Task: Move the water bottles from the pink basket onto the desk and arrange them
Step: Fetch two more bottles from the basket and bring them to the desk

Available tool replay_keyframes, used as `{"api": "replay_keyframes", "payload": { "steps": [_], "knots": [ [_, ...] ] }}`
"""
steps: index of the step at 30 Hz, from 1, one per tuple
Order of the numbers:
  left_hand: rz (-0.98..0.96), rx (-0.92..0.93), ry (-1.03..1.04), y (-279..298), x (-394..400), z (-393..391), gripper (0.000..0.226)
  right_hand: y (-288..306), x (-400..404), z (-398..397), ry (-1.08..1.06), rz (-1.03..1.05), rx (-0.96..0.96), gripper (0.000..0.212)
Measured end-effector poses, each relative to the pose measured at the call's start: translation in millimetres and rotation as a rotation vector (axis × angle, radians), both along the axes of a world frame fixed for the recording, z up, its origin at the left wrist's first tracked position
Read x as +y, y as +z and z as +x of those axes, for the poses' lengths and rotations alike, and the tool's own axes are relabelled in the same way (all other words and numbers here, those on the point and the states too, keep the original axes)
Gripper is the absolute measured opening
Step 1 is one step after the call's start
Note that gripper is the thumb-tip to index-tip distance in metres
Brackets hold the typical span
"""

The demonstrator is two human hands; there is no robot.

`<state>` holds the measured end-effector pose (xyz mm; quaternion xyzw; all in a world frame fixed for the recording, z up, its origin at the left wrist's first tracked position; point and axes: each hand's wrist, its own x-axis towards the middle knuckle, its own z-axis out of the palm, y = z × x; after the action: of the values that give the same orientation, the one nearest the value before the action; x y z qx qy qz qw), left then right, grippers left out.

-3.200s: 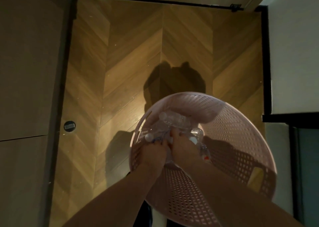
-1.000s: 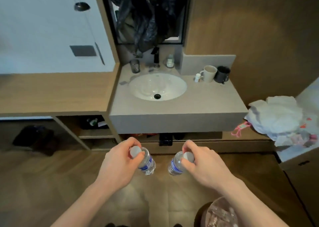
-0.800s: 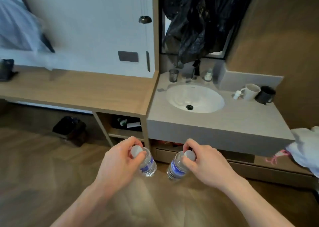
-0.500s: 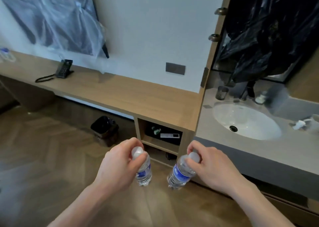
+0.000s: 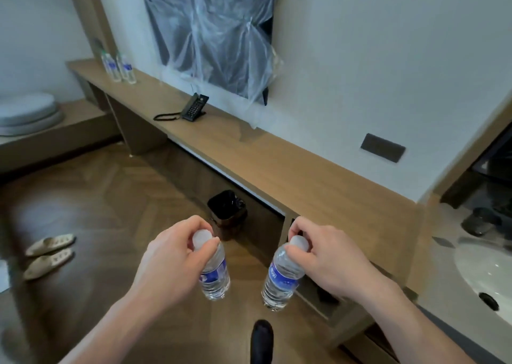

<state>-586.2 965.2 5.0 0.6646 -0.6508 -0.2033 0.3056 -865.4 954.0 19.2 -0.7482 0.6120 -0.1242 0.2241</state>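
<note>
- right now, in the head view, your left hand (image 5: 171, 261) pinches the white cap of the left bottle (image 5: 214, 273), thumb and fingers curled tight round its neck.
- the left bottle hangs nearly upright below that hand, over the wooden floor (image 5: 97, 225), touching nothing else.
- your right hand (image 5: 327, 261) grips the right bottle (image 5: 281, 277) the same way, fingers closed round its cap and neck.
- the right bottle hangs with its base tilted a little toward the left, apart from the left bottle.
- both held bottles are clear with blue labels, in front of the desk (image 5: 277, 164) and not on it.
- two more bottles (image 5: 119, 67) stand upright side by side at the desk's far left end.
- a black phone (image 5: 194, 108) sits on the desk near the wall, and a black bin (image 5: 227, 214) stands on the floor just before the desk.
</note>
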Motion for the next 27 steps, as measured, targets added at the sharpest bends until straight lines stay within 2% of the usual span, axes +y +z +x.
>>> {"api": "replay_keyframes", "payload": {
  "steps": [10, 20, 27],
  "knots": [
    [0.024, -0.034, 0.199, 6, -134, 54, 0.011, -3, -183, 59, 0.180, 0.036, -0.091, 0.023],
    [-0.044, 0.080, 0.389, 17, -264, 93, 0.011, 15, -364, 111, 0.343, 0.019, -0.031, 0.022],
    [-0.058, 0.042, 0.396, 11, -342, 147, 0.011, 19, -456, 164, 0.396, 0.031, -0.058, 0.020]
  ]
}}
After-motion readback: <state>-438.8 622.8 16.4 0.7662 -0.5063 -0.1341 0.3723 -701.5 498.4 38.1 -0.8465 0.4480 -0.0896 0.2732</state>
